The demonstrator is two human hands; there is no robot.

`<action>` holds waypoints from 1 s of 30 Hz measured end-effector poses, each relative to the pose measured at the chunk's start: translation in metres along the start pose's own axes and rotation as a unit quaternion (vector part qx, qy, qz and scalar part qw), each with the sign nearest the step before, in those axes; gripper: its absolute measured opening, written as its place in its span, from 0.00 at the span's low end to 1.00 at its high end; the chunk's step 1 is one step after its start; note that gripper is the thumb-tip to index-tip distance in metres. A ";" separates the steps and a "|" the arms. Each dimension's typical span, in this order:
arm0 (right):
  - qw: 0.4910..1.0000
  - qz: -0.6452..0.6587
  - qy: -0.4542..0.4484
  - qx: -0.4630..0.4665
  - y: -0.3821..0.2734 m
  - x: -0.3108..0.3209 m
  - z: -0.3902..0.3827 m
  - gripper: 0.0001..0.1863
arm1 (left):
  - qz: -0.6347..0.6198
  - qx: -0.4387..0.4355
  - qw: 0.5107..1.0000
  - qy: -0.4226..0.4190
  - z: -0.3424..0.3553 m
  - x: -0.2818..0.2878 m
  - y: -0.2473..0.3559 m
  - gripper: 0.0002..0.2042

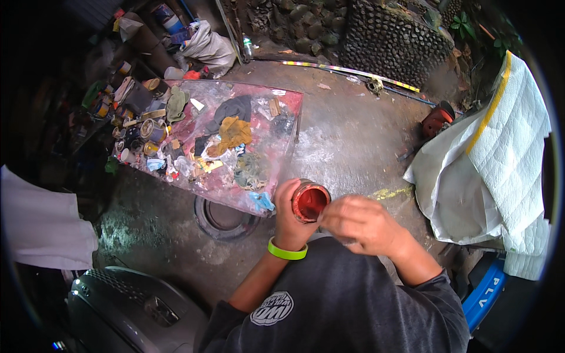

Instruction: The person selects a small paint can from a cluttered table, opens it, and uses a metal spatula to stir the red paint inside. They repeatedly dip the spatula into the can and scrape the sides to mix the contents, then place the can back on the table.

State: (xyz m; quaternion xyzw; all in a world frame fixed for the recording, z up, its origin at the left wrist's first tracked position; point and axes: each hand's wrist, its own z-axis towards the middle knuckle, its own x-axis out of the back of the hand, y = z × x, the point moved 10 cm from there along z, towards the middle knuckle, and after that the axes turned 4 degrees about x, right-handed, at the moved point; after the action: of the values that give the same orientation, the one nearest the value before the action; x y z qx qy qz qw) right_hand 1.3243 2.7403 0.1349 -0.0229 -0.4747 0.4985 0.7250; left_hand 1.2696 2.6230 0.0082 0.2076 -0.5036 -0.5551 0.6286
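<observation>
My left hand, with a bright green wristband below it, is wrapped round a small round can of red paint. The can is tipped so that its open mouth and red-coated inside show. Close against the can's right rim is my right hand, its fingers curled together and partly smeared by motion. Whatever those fingertips may pinch is hidden. Just left of the can, a light blue cloth lies on the corner of a red-stained table.
Rags, including a mustard-brown cloth, and scraps litter the table; paint cans crowd its left end. A tyre lies under the near edge. White quilted sheeting hangs at right. A dark glossy vehicle part stands lower left.
</observation>
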 end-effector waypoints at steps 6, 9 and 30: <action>1.000 0.010 0.010 0.009 0.004 0.011 0.003 0.18 | 0.002 -0.014 1.000 0.009 0.006 0.009 0.008 0.47; 1.000 0.004 -0.001 0.020 0.005 0.016 0.000 0.18 | 0.012 -0.025 0.999 0.029 0.008 0.015 0.014 0.46; 0.998 0.007 0.040 0.058 0.021 0.052 0.024 0.21 | 0.036 -0.097 0.992 0.076 0.052 0.022 0.040 0.48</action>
State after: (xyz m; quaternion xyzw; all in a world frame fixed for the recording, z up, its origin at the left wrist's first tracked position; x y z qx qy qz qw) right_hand 1.2956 2.7791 0.1724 -0.0038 -0.4158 0.5285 0.7401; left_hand 1.2417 2.6305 0.0703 0.1690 -0.4058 -0.5607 0.7018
